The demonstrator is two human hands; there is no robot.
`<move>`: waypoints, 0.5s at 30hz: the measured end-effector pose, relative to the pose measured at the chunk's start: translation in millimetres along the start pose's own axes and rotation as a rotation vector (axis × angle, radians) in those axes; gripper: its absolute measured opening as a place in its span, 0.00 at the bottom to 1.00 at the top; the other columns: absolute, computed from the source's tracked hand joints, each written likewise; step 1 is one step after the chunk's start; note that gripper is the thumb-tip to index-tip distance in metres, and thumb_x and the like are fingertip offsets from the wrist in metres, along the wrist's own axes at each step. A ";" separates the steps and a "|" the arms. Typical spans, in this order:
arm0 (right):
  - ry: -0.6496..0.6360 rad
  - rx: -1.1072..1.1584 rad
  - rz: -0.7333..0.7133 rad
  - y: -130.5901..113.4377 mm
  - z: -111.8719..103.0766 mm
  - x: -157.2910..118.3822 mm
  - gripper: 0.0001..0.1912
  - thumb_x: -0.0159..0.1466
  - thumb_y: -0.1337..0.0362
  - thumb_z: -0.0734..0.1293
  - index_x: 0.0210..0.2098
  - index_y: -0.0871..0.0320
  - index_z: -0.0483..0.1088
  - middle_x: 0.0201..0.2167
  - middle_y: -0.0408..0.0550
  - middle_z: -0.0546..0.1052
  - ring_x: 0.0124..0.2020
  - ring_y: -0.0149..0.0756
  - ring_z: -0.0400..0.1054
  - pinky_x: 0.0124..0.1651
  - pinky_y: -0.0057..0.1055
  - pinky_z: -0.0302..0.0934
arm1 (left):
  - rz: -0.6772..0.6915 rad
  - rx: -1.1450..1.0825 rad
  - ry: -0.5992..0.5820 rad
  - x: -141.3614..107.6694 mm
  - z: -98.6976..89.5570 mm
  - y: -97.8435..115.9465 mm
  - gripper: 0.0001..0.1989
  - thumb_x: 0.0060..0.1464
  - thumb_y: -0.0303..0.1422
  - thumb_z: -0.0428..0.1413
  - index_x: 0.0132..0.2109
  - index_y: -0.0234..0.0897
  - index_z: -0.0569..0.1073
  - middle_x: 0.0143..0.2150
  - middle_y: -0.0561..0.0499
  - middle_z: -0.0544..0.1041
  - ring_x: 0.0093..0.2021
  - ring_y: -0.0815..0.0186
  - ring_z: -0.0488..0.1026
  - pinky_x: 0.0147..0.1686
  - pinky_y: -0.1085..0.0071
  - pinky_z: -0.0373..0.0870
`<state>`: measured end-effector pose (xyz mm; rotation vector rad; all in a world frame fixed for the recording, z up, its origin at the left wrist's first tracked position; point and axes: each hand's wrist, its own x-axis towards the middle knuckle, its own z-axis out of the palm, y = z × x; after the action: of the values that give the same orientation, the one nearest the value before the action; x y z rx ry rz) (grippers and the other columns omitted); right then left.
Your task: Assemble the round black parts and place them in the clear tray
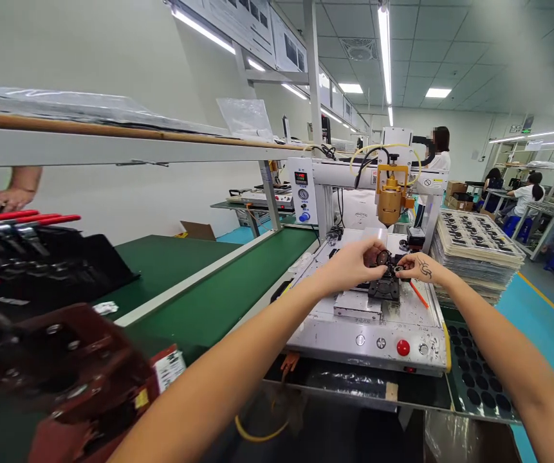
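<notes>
Head view: my left hand (361,262), the nearer, is pinching a small black ring-shaped part (383,258) lying between both hands, over or just beyond a black blocky fixture (383,289). My right hand (417,267) is bending fingertips in beside its right; their grasp and its long axis I cannot tell.

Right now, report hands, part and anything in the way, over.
Left hand gripping small black part. Right hand beside it, grip unclear. Orange stick nearby, not between hands.

A small black ring-ended part (383,258) is held between left hand (361,262) and right hand (416,267).
</notes>
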<state>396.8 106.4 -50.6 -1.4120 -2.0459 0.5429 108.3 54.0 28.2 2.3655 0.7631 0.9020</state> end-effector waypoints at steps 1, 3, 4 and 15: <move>-0.028 -0.009 -0.005 1.0 -1.0 2.5 0.23 0.56 0.49 0.79 0.41 0.62 0.84 0.24 0.42 0.77 0.26 0.34 0.67 0.30 0.31 0.58 | 0.000 -0.006 0.007 -9.9 -4.1 2.2 0.16 0.55 0.36 0.62 0.50 0.37 0.76 0.41 0.49 0.80 0.41 0.61 0.76 0.44 0.63 0.73; -0.064 -0.029 -0.016 1.3 -1.1 5.3 0.22 0.58 0.49 0.78 0.42 0.61 0.85 0.24 0.43 0.78 0.25 0.34 0.67 0.29 0.31 0.58 | -0.012 0.001 0.018 -27.0 -10.6 5.7 0.17 0.55 0.36 0.62 0.51 0.37 0.76 0.42 0.49 0.80 0.42 0.61 0.75 0.44 0.63 0.73; -0.071 -0.041 -0.021 0.7 -0.3 5.9 0.21 0.59 0.49 0.78 0.41 0.61 0.85 0.24 0.43 0.78 0.26 0.35 0.68 0.30 0.31 0.59 | -0.021 0.009 0.023 -34.4 -13.1 7.2 0.17 0.55 0.37 0.62 0.51 0.38 0.77 0.41 0.49 0.80 0.41 0.61 0.75 0.44 0.63 0.72; 0.094 -0.148 -0.073 -6.7 16.7 1.1 0.07 0.64 0.60 0.75 0.35 0.56 0.84 0.34 0.51 0.84 0.40 0.47 0.76 0.45 0.37 0.67 | -0.049 0.015 0.107 -103.7 -10.3 8.6 0.15 0.56 0.34 0.61 0.51 0.39 0.77 0.41 0.51 0.80 0.39 0.63 0.76 0.44 0.63 0.76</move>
<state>380.7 105.0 -58.6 -1.4123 -2.0880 0.2943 38.9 -16.9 -4.9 2.3161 0.8681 1.0115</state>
